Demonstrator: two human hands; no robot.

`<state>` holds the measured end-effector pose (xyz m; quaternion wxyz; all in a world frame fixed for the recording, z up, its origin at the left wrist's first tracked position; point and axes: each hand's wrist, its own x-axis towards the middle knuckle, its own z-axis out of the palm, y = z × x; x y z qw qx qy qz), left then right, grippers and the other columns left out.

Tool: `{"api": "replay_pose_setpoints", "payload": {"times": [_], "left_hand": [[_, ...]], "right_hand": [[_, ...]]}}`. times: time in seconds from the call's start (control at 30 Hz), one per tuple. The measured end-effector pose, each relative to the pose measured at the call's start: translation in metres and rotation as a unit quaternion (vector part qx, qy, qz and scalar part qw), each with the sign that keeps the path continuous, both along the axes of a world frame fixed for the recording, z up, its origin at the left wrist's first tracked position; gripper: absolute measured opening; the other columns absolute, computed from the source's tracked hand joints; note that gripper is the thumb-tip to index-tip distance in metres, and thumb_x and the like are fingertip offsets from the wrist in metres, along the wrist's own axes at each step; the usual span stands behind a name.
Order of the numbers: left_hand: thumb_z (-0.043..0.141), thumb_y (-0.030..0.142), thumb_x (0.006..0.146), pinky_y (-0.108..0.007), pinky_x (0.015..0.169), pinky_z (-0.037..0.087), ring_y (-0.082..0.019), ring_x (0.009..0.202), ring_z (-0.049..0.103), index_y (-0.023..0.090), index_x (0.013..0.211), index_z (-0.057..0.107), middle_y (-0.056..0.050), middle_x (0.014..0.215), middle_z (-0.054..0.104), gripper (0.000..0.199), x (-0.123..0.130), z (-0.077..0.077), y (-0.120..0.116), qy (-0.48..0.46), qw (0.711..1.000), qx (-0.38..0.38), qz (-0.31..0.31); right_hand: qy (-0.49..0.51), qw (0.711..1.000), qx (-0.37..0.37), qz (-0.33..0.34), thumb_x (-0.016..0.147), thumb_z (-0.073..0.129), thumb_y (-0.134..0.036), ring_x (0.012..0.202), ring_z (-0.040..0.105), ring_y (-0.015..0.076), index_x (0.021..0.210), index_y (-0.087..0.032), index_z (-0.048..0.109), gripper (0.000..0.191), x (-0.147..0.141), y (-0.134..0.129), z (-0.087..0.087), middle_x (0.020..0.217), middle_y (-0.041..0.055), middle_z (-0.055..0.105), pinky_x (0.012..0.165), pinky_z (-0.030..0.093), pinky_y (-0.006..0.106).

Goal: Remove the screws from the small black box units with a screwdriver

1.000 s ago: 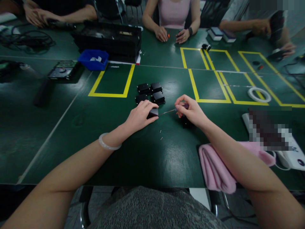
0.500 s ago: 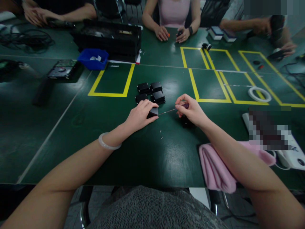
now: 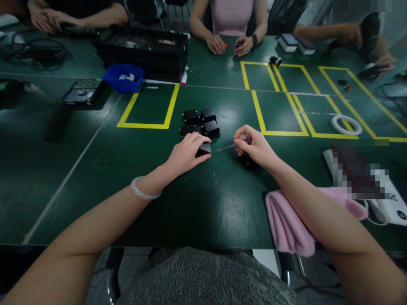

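Observation:
Fingers and thumb of my left hand [image 3: 187, 154] clasp a small black box [image 3: 205, 148] against the green table. My right hand [image 3: 252, 146] is closed around the handle of a screwdriver [image 3: 222, 148], whose thin shaft points left. Its tip meets the right side of the held box. Behind my left hand sit several similar black boxes [image 3: 210, 128] in a cluster. Two tiny screws [image 3: 214, 179] lie on the table in front of the held box. Another dark object [image 3: 247, 160], partly hidden, rests under my right hand.
A pink cloth [image 3: 291, 222] lies beneath my right forearm, near a white power strip [image 3: 394, 203]. Yellow tape [image 3: 143, 126] marks rectangles on the table. A blue bin [image 3: 124, 80], a large black case [image 3: 143, 51] and a tape roll [image 3: 346, 125] stand farther off. Other people's hands [image 3: 216, 43] work across the table.
Almost nothing differs. Both hands, the box and the screwdriver keep their places, and the whole view shifts very slightly.

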<state>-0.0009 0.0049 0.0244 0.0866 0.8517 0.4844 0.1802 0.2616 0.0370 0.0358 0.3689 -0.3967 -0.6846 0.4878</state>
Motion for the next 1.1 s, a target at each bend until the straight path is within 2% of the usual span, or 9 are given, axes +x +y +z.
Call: {"api": "replay_pose_setpoints", "payload": {"times": [0.13,0.37,0.6,0.8,1.1], "left_hand": [[0.069,0.033,0.095,-0.042,0.089,0.055,-0.029,0.119,0.058,0.022,0.129,0.055,-0.010,0.129,0.062,0.038,0.0000,0.0007,-0.0001,0.002,1.000,-0.003,0.002],[0.068,0.033,0.094,-0.042,0.090,0.055,-0.029,0.119,0.058,0.023,0.128,0.055,-0.009,0.129,0.062,0.038,0.0001,-0.0006,0.0003,0.005,1.000,0.002,0.001],[0.068,0.034,0.095,-0.043,0.090,0.055,-0.030,0.118,0.058,0.022,0.128,0.055,-0.010,0.128,0.063,0.038,-0.0007,-0.0010,0.0005,0.001,1.000,0.004,0.000],[0.068,0.033,0.095,-0.043,0.090,0.055,-0.030,0.119,0.058,0.021,0.129,0.055,-0.010,0.129,0.062,0.038,-0.0005,-0.0006,0.0003,0.000,1.000,0.004,-0.001],[0.068,0.033,0.095,-0.043,0.090,0.055,-0.030,0.118,0.058,0.021,0.128,0.055,-0.011,0.129,0.062,0.038,-0.0006,-0.0004,0.0004,0.003,1.000,0.006,-0.002]], "right_hand": [[0.002,1.000,0.001,-0.001,0.088,0.070,-0.027,0.052,0.057,0.0102,0.093,-0.022,0.056,0.016,0.0001,-0.0001,0.0008,0.060,-0.0079,0.055,0.056,0.045,0.028],[-0.001,1.000,-0.015,0.000,0.095,0.067,-0.043,0.046,0.051,0.0106,0.088,-0.023,0.054,0.025,-0.0007,0.0003,-0.0021,0.048,-0.0100,0.046,0.053,0.044,0.029],[0.002,1.000,0.000,0.005,0.089,0.071,-0.030,0.051,0.057,0.0110,0.093,-0.023,0.055,0.018,0.0003,0.0003,0.0005,0.059,-0.0076,0.054,0.055,0.044,0.029],[0.003,1.000,-0.013,-0.001,0.096,0.066,-0.040,0.049,0.052,0.0114,0.089,-0.023,0.053,0.022,-0.0008,-0.0005,-0.0014,0.051,-0.0085,0.050,0.055,0.042,0.028],[-0.003,1.000,0.004,-0.001,0.088,0.071,-0.027,0.052,0.057,0.0108,0.092,-0.022,0.054,0.019,0.0001,0.0009,-0.0007,0.062,-0.0067,0.057,0.055,0.044,0.028]]}}
